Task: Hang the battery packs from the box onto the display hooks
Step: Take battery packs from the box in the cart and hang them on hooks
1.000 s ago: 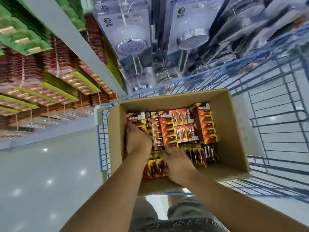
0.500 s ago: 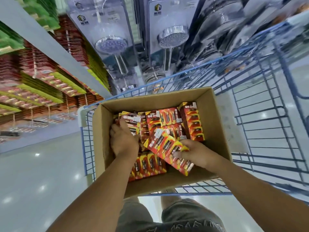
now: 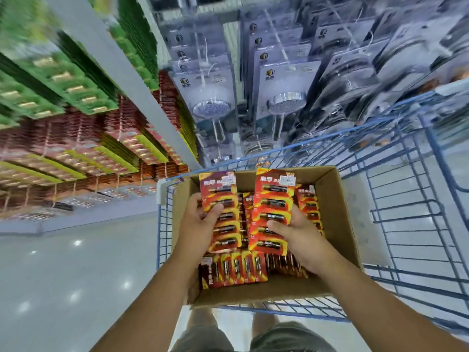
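Red-and-yellow battery packs fill both hands: the left hand (image 3: 200,222) grips one stack (image 3: 223,214), the right hand (image 3: 297,235) pinches another (image 3: 272,212), both above the cardboard box (image 3: 337,219) in the blue cart (image 3: 406,199). Display hooks (image 3: 76,158) hang far left.

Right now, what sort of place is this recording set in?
Most likely a retail store aisle: a blue wire shopping cart, packaged shower heads on display, and rows of carded battery packs on the racks.
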The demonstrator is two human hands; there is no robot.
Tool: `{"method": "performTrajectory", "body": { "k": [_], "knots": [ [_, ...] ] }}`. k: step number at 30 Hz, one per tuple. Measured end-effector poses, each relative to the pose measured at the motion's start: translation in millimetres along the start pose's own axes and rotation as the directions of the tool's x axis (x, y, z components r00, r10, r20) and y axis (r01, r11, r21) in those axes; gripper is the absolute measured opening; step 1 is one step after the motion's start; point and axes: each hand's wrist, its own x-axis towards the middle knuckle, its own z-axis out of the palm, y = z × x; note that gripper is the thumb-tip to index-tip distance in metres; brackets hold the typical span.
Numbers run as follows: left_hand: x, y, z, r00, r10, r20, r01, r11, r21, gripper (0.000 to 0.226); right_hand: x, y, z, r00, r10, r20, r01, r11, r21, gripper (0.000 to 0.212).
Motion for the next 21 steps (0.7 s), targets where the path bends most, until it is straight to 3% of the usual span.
{"method": "performTrajectory", "body": {
  "k": [3, 6, 12, 17, 21],
  "knots": [
    [-29.0, 28.9, -35.3, 0.998, 0.063, -0.011, -0.064, 0.976, -0.207, 0.035, -7.8, -28.4, 29.9, 0.996, -0.058, 0.075, 0.055, 0.998, 0.037, 0.045],
    [-57.0, 55.1, -83.1, 0.991, 0.119, -0.058, -0.131, 0.949, -0.287, 0.035, -14.5, -54.5, 72.5, 0.984, -0.096, 0.149, 0.096, 0.995, 0.007, 0.037],
    [-103.7, 77.9, -203.0, 0.949, 0.202, -0.242, -0.277, 0.901, -0.333, 0.025, -38.3, -97.8, 202.4, 0.939, -0.189, 0.287, 0.222, 0.971, -0.088, 0.031],
    [-139.5, 55.9, -315.1, 0.892, 0.151, -0.426, -0.327, 0.867, -0.377, 0.024, -72.2, -104.5, 333.2, 0.89, -0.251, 0.382, 0.335, 0.927, -0.171, 0.038],
    [-162.4, 40.5, -418.8, 0.857, 0.132, -0.498, -0.349, 0.86, -0.373, 0.018, -99.8, -89.7, 436.9, 0.867, -0.323, 0.379, 0.42, 0.883, -0.209, 0.026]
  ]
}}
